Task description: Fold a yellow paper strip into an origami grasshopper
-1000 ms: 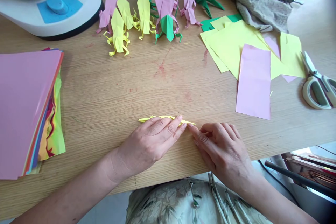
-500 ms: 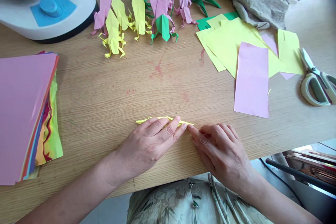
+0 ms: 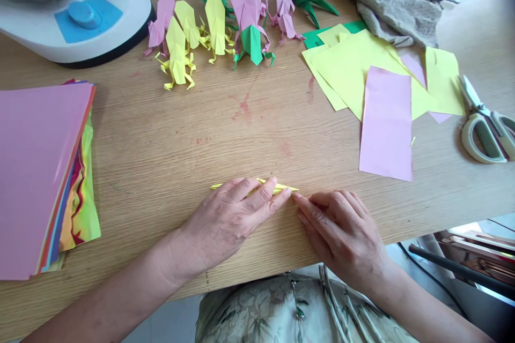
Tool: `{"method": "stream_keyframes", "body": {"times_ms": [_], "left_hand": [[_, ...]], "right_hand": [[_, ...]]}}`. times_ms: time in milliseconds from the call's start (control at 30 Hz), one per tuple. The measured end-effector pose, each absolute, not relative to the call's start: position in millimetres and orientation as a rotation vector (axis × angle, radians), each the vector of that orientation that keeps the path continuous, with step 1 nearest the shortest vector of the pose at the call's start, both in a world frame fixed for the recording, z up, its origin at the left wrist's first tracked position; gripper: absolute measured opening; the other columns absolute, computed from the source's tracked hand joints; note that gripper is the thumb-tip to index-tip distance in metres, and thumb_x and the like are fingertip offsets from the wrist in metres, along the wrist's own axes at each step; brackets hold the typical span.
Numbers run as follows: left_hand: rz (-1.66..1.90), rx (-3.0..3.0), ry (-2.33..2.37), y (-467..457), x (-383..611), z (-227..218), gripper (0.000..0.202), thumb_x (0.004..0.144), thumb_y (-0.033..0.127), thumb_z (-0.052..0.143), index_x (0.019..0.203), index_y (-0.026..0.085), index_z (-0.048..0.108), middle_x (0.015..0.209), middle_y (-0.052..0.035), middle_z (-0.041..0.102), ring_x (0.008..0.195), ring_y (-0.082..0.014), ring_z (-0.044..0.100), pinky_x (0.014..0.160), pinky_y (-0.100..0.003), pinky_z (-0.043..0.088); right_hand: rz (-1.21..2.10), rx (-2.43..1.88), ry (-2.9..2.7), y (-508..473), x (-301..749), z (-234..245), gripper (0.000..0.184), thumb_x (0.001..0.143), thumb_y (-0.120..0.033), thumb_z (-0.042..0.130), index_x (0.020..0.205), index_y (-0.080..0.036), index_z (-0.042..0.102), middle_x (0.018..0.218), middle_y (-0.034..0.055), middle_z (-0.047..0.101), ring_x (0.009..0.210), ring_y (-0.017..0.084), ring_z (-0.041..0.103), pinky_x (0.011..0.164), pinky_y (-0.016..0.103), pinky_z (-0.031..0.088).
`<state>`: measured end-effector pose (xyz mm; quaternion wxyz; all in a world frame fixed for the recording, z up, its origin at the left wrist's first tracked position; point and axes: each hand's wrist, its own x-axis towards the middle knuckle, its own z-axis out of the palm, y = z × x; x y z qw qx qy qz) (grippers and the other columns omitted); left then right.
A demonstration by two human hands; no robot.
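A narrow strip of folded yellow paper (image 3: 280, 188) with pointed ends lies on the wooden table near its front edge. My left hand (image 3: 237, 211) lies over it, fingers bent and pressing it to the tabletop, so its middle is hidden. At the right-hand point of the strip is the index fingertip of my right hand (image 3: 340, 230). The other fingers of that hand are curled in, and its thumb is partly hidden below.
Several origami figures, among them a yellow one (image 3: 176, 53) and a green one (image 3: 251, 45), stand at the back. A paper stack (image 3: 44, 171) lies left, below a white appliance (image 3: 116, 5). Yellow sheets (image 3: 358, 64), a pink sheet (image 3: 386, 128), scissors (image 3: 483, 118) and grey cloth (image 3: 378, 0) are right.
The right index finger has shifted slightly to the right along the table, close to the strip's tip. My left hand stays on the yellow paper. The whole view has moved a little.
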<state>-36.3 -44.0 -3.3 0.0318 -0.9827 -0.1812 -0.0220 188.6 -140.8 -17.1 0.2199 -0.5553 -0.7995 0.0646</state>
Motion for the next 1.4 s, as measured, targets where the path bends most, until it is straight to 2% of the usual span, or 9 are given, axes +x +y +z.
{"method": "stream_keyframes", "body": {"times_ms": [200,467,700,867,1033,1200,1400], "left_hand": [[-0.013,-3.057,-0.602,-44.6,-34.1,-1.4,0.069,0.089,0.007,0.054,0.152,0.028,0.035,0.143,-0.0049,0.051,0.113,-0.0234,0.051,0.091,-0.037,0.05],[-0.027,-3.137,-0.665,-40.9,-27.1,3.8,0.07,0.085,0.004,0.058,0.148,0.031,0.042,0.127,-0.0054,0.056,0.105,-0.0228,0.049,0.09,-0.037,0.05],[-0.202,-3.184,-0.682,-37.9,-29.6,-5.5,0.056,0.091,0.008,0.055,0.142,0.031,0.051,0.126,-0.0064,0.059,0.107,-0.0239,0.048,0.094,-0.041,0.047],[-0.213,-3.15,-0.558,-37.1,-35.4,-4.2,0.051,0.096,0.01,0.048,0.145,0.023,0.047,0.137,-0.0076,0.058,0.117,-0.0246,0.049,0.097,-0.041,0.046],[-0.191,-3.115,-0.466,-40.8,-46.2,2.9,0.047,0.099,0.01,0.039,0.146,0.013,0.045,0.149,-0.0102,0.05,0.131,-0.0229,0.047,0.106,-0.037,0.044],[-0.154,-3.07,-0.486,-47.0,-51.6,1.8,0.05,0.098,0.008,0.041,0.148,0.011,0.041,0.153,-0.0109,0.046,0.134,-0.0227,0.048,0.109,-0.037,0.044],[-0.067,-3.101,-0.519,-46.9,-52.5,-1.1,0.055,0.097,0.006,0.04,0.151,0.011,0.036,0.158,-0.0076,0.037,0.139,-0.0223,0.041,0.111,-0.036,0.041]], "right_hand": [[0.154,-1.529,-2.22,-141.6,189.8,-18.1,0.038,0.091,-0.009,0.058,0.128,-0.012,0.057,0.097,0.0114,0.062,0.082,0.021,0.054,0.073,0.037,0.046],[0.202,-1.559,-2.128,-142.4,190.4,-19.2,0.038,0.093,-0.011,0.055,0.129,-0.018,0.057,0.097,0.0099,0.062,0.082,0.021,0.056,0.074,0.037,0.046],[0.159,-1.584,-2.191,-135.9,187.0,-15.8,0.043,0.096,-0.016,0.053,0.138,-0.016,0.05,0.104,0.0124,0.062,0.089,0.024,0.056,0.077,0.039,0.045],[0.041,-1.638,-2.293,-134.9,184.3,-16.2,0.042,0.096,-0.023,0.054,0.137,-0.013,0.052,0.109,0.0129,0.063,0.089,0.025,0.053,0.077,0.04,0.042],[-0.034,-1.659,-2.329,-135.3,182.4,-16.5,0.04,0.097,-0.026,0.053,0.134,-0.011,0.055,0.109,0.0117,0.065,0.087,0.024,0.052,0.076,0.04,0.04],[-0.055,-1.665,-2.33,-134.8,182.3,-15.9,0.04,0.096,-0.025,0.055,0.133,-0.009,0.057,0.107,0.0113,0.066,0.087,0.024,0.052,0.076,0.039,0.039],[-0.057,-1.675,-2.323,-134.5,182.1,-14.7,0.037,0.096,-0.022,0.054,0.131,-0.011,0.058,0.107,0.0104,0.066,0.085,0.022,0.052,0.075,0.038,0.038]]}}
